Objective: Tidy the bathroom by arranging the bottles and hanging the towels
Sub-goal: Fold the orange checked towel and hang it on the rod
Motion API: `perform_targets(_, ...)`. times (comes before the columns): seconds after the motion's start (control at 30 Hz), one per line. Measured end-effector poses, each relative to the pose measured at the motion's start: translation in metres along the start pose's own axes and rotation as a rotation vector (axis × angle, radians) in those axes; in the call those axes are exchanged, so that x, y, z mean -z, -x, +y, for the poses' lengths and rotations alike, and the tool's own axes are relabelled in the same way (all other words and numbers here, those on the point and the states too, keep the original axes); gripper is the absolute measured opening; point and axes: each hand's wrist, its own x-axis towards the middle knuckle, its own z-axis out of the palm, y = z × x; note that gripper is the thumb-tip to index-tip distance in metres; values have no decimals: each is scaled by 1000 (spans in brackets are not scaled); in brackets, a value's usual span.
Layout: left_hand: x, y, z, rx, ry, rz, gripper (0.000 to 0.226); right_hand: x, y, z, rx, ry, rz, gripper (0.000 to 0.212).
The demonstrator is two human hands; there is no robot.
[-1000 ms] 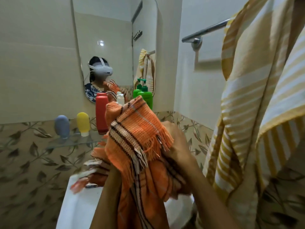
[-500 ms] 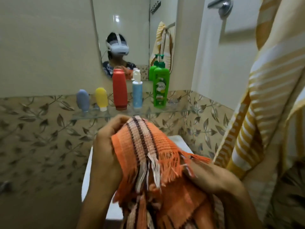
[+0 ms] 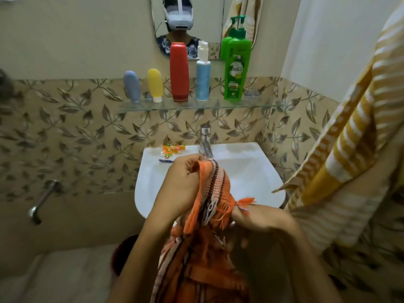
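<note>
Lowered to centre frame, orange towel (image 3: 209, 189) is clamped in both my left hand (image 3: 181, 186) and right hand (image 3: 260, 217), apparently at its fringed corners; hanging pending, needs a free rail.

Both forearms come up from the bottom edge and converge mid-frame. Left hand (image 3: 182, 185) raised higher, back toward camera, fingers curled and pinched shut on the orange towel (image 3: 209, 193) at its top fold. Right hand (image 3: 260, 217) lower, knuckles up, fingers closed on the fringed end. Hands close together, not touching.
</note>
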Motion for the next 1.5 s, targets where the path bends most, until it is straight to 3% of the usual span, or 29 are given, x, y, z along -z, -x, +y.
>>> perform_targets(0.1, -2, 5, -5, 66, -24, 14, 34, -2, 1, -9, 130, -151, 81, 37)
perform_targets(0.27, -13, 16, -15, 183, -66, 14, 42, -14, -3, -10, 184, -241, 116, 24)
perform_targets(0.37, -16, 21, -18, 236, -110, 64, 41, -9, -10, -12, 119, -452, 112, 27)
perform_targets(0.47, -20, 25, -17, 245, -142, 143, 34, -9, -15, -7, 134, -592, 222, 20)
perform_targets(0.5, -22, 26, -17, 240, -156, 166, 32, -9, -10, -8, 136, -617, 264, 28)
perform_targets(0.57, -25, 27, -18, 240, -195, 178, 24, -13, -2, -5, 176, -550, 351, 56)
perform_targets(0.6, -25, 27, -20, 247, -214, 172, 21, -15, 0, -3, 178, -489, 406, 57)
perform_targets(0.7, -23, 27, -26, 251, -255, 176, 31, -14, -5, -3, 205, -379, 547, 24)
perform_targets(0.97, -17, 22, -40, 136, -432, 154, 22, -7, -17, -7, 304, -292, 793, 19)
perform_targets(1.1, -17, 24, -61, 211, -413, 249, 7, -4, -18, -7, 370, -413, 839, 24)
perform_targets(1.23, -10, 25, -91, 319, -407, 295, 17, 14, -9, 3, 441, -558, 933, 26)
perform_targets(1.4, 0, 23, -114, 390, -477, 326, 11, 35, 0, 21, 479, -710, 1143, 30)
perform_targets(1.5, 9, 23, -120, 408, -395, 230, 10, 45, 2, 36, 454, -886, 1220, 33)
